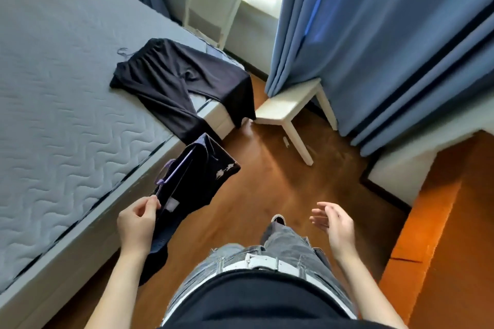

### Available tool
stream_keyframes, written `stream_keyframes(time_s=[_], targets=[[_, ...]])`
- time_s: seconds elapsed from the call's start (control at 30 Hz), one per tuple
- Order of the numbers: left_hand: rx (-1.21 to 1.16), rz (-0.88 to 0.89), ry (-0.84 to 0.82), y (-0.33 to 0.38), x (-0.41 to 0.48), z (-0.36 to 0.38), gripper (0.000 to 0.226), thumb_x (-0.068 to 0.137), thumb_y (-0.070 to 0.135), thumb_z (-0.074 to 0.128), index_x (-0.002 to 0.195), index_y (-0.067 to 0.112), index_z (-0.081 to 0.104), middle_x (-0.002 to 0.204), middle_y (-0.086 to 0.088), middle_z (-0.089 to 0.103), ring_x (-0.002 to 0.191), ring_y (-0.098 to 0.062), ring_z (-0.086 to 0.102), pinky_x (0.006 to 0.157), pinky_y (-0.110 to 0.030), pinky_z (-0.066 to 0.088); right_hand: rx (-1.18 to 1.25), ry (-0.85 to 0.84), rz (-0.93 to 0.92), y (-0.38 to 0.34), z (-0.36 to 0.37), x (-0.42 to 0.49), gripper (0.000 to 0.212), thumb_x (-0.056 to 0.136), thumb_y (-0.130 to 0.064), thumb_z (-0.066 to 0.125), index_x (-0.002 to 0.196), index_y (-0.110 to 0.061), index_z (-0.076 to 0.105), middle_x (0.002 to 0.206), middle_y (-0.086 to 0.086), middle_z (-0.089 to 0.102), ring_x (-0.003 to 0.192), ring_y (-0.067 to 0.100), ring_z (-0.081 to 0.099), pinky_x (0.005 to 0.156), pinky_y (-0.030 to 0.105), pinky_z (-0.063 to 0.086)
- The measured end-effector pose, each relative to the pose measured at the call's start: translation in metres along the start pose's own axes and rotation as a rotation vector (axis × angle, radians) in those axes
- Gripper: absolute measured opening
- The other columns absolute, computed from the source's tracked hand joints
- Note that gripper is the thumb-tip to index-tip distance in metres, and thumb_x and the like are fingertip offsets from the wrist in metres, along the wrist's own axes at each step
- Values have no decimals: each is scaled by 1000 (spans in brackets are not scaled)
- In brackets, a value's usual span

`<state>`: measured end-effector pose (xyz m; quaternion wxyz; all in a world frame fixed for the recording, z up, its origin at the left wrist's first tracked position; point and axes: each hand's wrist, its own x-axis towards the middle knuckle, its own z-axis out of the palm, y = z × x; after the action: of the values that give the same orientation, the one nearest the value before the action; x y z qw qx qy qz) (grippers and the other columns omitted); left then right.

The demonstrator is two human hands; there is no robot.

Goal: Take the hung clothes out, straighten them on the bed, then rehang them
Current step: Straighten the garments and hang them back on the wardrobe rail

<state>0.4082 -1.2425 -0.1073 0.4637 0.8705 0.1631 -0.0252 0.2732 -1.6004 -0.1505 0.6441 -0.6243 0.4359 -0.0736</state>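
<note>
Black trousers (173,80) on bed (53,88), one dark garment (197,181) left hand (136,224) pinches, right hand (334,224) spread

2 garments (171,80) (199,181) + 2 hangers (175,169) (123,51), 1 bed (66,93)

the mattress (66,88) is matt grey quilted cloth. the dark trousers (171,80) look like smooth, soft fabric. the floor (267,181) is glossy brown wood.

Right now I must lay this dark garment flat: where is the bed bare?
The mattress is bare left of the black trousers and along the near edge beside the left hand holding the hanger. Crowded: the corner toward the white stool, where the trousers lie spread and hang over the edge.
</note>
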Motion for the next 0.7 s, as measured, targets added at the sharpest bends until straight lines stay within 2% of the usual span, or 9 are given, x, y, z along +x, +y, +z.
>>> stream_keyframes(time_s=[0.17, 0.3, 0.37, 0.43, 0.5, 0.57, 0.63, 0.7], targets=[[-74, -164, 157, 29, 4, 30, 32, 91, 9, 59, 62, 20, 65, 87, -14, 72, 73, -16, 60, 61, -7, 42, -117, -185, -39, -68, 22, 104, 26, 101, -5, 38, 97, 1, 63, 82, 19, 66, 62, 19, 67, 56, 19, 55], [-60, -301, 261, 49, 10, 51, 32, 92, 16, 60, 60, 18, 66, 75, -3, 70, 72, -19, 58, 65, -24, 40, -191, -284, -43, -105, 52, 170, 26, 101, -9, 40, 96, -4, 66, 86, 18, 68, 75, 30, 67, 61, 23, 56], [-47, -328, 305, 55, 22, 61, 35, 92, 16, 61, 57, 20, 64, 73, -3, 68, 77, -24, 59, 65, -18, 40, -203, -325, -29, -118, 72, 199, 26, 100, -9, 40, 96, -4, 65, 86, 19, 68, 75, 33, 66, 60, 23, 57], [-48, -361, 342, 57, 41, 68, 36, 91, 15, 62, 56, 21, 64, 69, -2, 68, 75, -27, 60, 57, -7, 35, -221, -354, -15, -128, 95, 228, 25, 100, -8, 41, 94, -5, 66, 87, 21, 68, 74, 35, 66, 59, 22, 57], [-69, -386, 381, 56, 64, 74, 31, 90, 16, 62, 60, 22, 67, 64, -3, 67, 66, -25, 57, 53, -13, 34, -251, -392, -5, -137, 120, 255, 25, 100, -9, 42, 94, -6, 66, 89, 22, 68, 76, 36, 67, 61, 25, 57], [-110, -392, 412, 61, 91, 77, 28, 90, 17, 62, 67, 33, 68, 57, -2, 65, 61, -22, 53, 53, -19, 34, -263, -422, -5, -148, 149, 281, 26, 100, -9, 42, 95, -6, 67, 90, 23, 68, 77, 36, 67, 64, 29, 56], [-141, -404, 446, 69, 117, 79, 27, 90, 18, 62, 68, 32, 68, 56, 4, 65, 61, -21, 52, 53, -17, 35, -287, -444, -8, -164, 178, 303, 26, 99, -8, 42, 93, -5, 67, 89, 24, 68, 74, 33, 67, 64, 28, 56], [-180, -415, 470, 79, 145, 79, 26, 90, 18, 61, 67, 29, 67, 55, 1, 60, 63, -23, 50, 59, -26, 36, -301, -462, -25, -182, 207, 321, 26, 99, -7, 41, 92, -6, 66, 87, 23, 68, 69, 27, 68, 63, 27, 56]])
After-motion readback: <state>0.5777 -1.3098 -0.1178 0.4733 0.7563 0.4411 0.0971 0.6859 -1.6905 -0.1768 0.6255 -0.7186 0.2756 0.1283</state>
